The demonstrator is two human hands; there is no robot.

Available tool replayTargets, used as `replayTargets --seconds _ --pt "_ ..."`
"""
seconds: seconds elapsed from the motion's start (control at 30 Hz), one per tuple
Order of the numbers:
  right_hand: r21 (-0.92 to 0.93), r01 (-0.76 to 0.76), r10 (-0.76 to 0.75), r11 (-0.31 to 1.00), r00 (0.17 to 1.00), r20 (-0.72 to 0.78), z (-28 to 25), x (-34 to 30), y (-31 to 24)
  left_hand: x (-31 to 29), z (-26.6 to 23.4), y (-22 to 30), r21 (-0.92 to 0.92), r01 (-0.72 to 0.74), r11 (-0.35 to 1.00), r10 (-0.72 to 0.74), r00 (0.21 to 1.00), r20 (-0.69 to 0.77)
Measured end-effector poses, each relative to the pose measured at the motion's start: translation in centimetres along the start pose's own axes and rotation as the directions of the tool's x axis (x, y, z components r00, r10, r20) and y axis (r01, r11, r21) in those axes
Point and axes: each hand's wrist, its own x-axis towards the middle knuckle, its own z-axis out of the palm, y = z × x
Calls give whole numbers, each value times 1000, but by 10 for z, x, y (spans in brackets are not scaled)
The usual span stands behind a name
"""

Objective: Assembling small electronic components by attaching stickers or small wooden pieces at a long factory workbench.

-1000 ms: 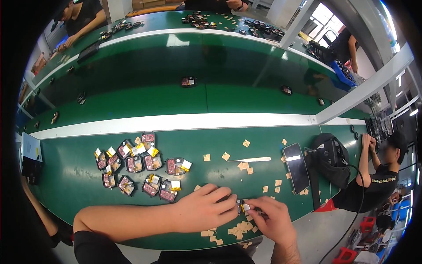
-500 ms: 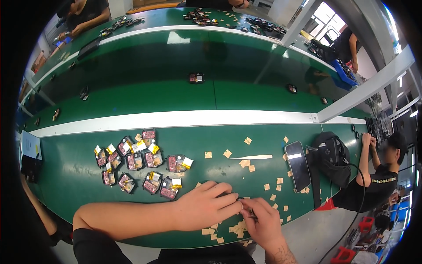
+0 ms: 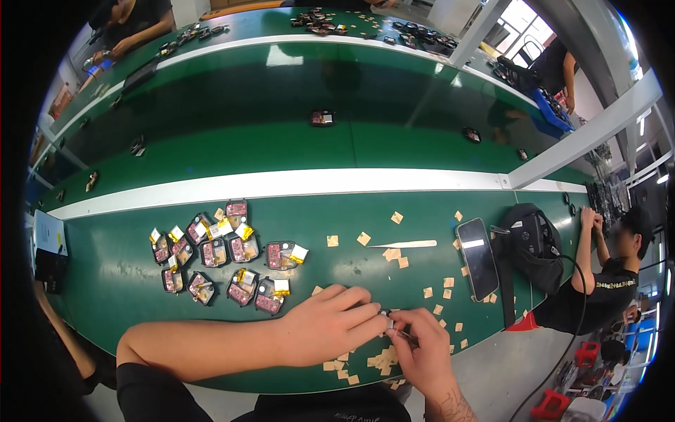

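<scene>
My left hand (image 3: 337, 320) reaches across the green bench, its fingers closed on a small dark part (image 3: 384, 314). Meeting it at the fingertips, my right hand (image 3: 424, 344) pinches at the same part. Most of that part is hidden by my fingers, so its kind does not show; a bit of dark and pale edge peeks out. Left of my hands lie several open black device housings (image 3: 282, 255) with red circuit boards and silver-and-yellow battery pouches. Small tan square pieces (image 3: 383, 360) are scattered beneath and around my right hand.
Beyond my hands lie pale tweezers (image 3: 408, 244), with a phone (image 3: 477, 259) and a black bag (image 3: 531, 246) to the right. A white rail (image 3: 281, 186) separates my bench from a green belt carrying devices (image 3: 323, 117). A co-worker (image 3: 598, 281) sits at the right.
My right fingers have shifted slightly, and more of the small part shows between the hands. Devices on the belt have moved a little to the right.
</scene>
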Motion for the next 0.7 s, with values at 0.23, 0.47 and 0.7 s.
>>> replayTargets --seconds 0.23,0.47,0.7 --pt "-1 -32 32 999 999 12 0 1 -4 0 -2 1 -20 1 1000 -1 1000 1" --pt "7 21 -21 1000 1000 6 1 5 -5 0 -1 0 -42 -6 999 7 1000 22" --pt "-104 40 -47 994 997 -66 2 3 -17 3 -1 1 -61 -46 997 46 999 -2"
